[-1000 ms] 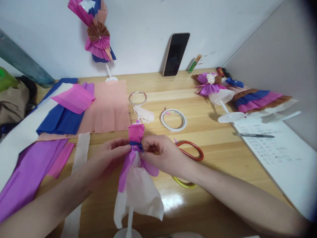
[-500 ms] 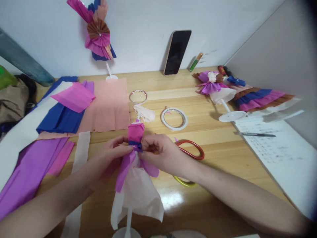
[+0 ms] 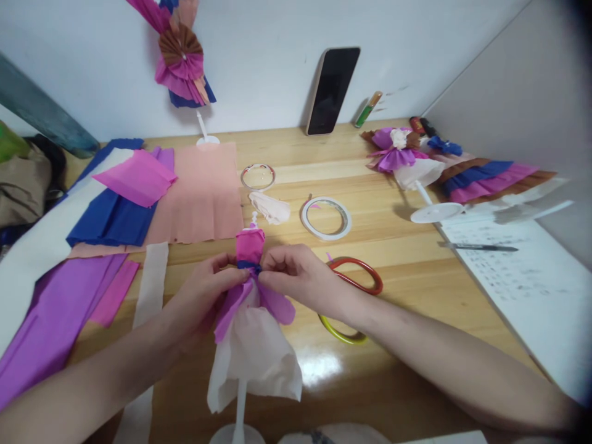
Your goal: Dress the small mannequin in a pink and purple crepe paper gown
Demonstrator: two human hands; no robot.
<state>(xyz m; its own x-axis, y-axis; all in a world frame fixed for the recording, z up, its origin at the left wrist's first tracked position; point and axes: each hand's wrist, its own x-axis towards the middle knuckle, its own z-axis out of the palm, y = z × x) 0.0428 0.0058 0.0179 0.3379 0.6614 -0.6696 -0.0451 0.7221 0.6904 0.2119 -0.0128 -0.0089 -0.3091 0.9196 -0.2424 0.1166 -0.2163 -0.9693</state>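
Observation:
A small crepe-paper dress stands upright on a white stand [image 3: 241, 401] before me, with a pink bodice [image 3: 250, 245], purple flaps [image 3: 280, 306] and a pale skirt [image 3: 263, 345]. Around its waist runs a narrow dark blue paper band [image 3: 248, 265]. My left hand [image 3: 210, 285] is closed at the left side of the waist, thumb pressed by the band. From the right, my right hand [image 3: 300, 275] pinches the band's right side with thumb and fingers. The exact grip of the fingertips is partly hidden behind the dress.
Crepe-paper sheets, peach [image 3: 203, 191], blue [image 3: 113, 216] and purple [image 3: 65, 320], lie left. A tape roll [image 3: 304, 219], beaded ring [image 3: 242, 179] and red-handled scissors [image 3: 380, 283] lie ahead. A phone [image 3: 333, 91] leans on the wall; paper dresses, a pen [image 3: 485, 247] and notebook [image 3: 522, 296] are right.
Both hands stay at the waist; the right fingers have moved slightly in against the blue band. The purple flaps and pale skirt have shifted a little. The camera view has shifted slightly.

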